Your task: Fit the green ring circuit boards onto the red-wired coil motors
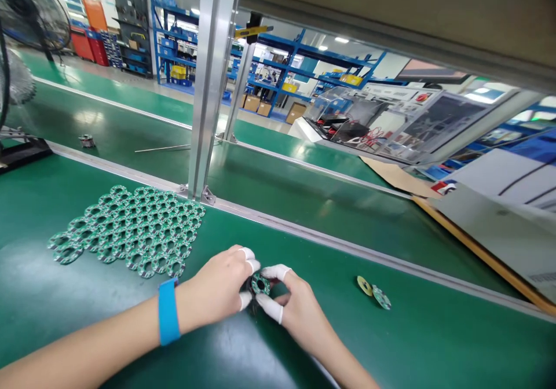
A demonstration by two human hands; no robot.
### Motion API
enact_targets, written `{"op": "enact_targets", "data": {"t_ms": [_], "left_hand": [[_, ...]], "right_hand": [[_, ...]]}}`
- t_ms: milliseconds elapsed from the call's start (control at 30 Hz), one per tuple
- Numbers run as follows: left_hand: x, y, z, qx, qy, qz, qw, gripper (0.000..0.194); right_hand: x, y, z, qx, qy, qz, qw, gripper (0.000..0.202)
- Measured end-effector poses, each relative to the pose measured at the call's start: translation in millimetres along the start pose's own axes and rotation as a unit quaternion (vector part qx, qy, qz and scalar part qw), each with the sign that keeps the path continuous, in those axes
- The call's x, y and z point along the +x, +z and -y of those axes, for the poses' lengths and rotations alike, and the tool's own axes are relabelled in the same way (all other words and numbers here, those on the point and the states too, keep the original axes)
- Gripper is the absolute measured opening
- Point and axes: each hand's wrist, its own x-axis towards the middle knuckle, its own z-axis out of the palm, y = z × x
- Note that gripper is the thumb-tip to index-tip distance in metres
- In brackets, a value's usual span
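Observation:
Between my two hands is a small ring-shaped green circuit board (260, 285) with a dark centre, held just over the green bench. My left hand (221, 285), with white finger cots and a blue wristband (168, 312), pinches its left side. On its right side the cotted thumb and finger of my right hand (293, 302) close around the rim. Whatever lies beneath the board is dark and mostly hidden by my fingers. To the left, many like ring boards (139, 227) lie in close rows on the bench.
Two loose round pieces, one yellowish (364, 286) and one green (381, 297), lie at right. An aluminium post (212, 88) rises from the rail behind my hands. A small motor-like part (87, 140) and a thin rod (163, 148) rest beyond. A fan (26, 13) stands far left.

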Motion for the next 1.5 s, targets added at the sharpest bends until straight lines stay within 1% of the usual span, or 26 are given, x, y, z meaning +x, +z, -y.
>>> {"op": "enact_targets", "data": {"t_ms": [33,67,133,200,267,400,467,567,633,800,900,1033,1233,1333,1433,1500], "left_hand": [[-1,-0.7,-1,0.006,0.023,-0.002,1.0,0.015],[-3,0.7,-3,0.02,0.047,0.0,0.999,0.016],[-4,7.7,-5,0.062,0.096,0.013,0.993,0.018],[-5,16.3,-6,0.102,0.135,0.011,0.986,0.02],[-6,22.8,-5,0.128,0.155,-0.011,0.98,0.022],[-7,28.4,-3,0.156,0.179,-0.043,0.97,0.018],[-9,30.3,-2,0.169,0.189,-0.058,0.966,0.016],[-12,33.6,-2,0.187,0.2,-0.09,0.958,0.012],[-13,35.5,-3,0.197,0.201,-0.097,0.955,0.01],[-12,36.3,-11,0.23,0.2,-0.092,0.948,0.009],[-11,33.0,-18,0.256,0.199,-0.08,0.942,0.012],[-10,26.6,-20,0.244,0.21,-0.074,0.944,0.011],[-10,22.6,-9,0.21,0.219,-0.064,0.951,0.008],[-11,24.1,-8,0.206,0.227,-0.062,0.95,0.01],[-14,28.6,-10,0.21,0.221,-0.086,0.949,0.009],[-14,32.0,-10,0.214,0.216,-0.087,0.949,0.008]], "right_hand": [[0,0,0,-0.005,-0.004,0.0,1.0,0.018],[0,0,1,-0.009,-0.008,-0.001,1.0,0.018],[0,0,1,-0.011,-0.012,-0.004,1.0,0.019],[0,-1,0,0.002,-0.008,-0.007,1.0,0.02],[0,-2,-3,0.039,0.005,0.004,0.999,0.021],[-1,-5,-12,0.148,0.03,0.074,0.986,0.03],[0,-5,-16,0.17,0.038,0.086,0.981,0.033],[1,-2,-20,0.182,0.054,0.08,0.979,0.034],[1,1,-23,0.192,0.061,0.07,0.977,0.035],[-1,8,-27,0.185,0.073,0.014,0.98,0.034],[-2,11,-29,0.181,0.078,-0.005,0.98,0.036],[-1,9,-31,0.177,0.073,-0.007,0.982,0.035],[1,7,-28,0.183,0.071,0.013,0.98,0.032],[2,6,-26,0.188,0.07,0.014,0.98,0.03],[2,6,-26,0.191,0.067,0.013,0.979,0.025],[3,6,-26,0.191,0.068,0.014,0.979,0.026]]}}
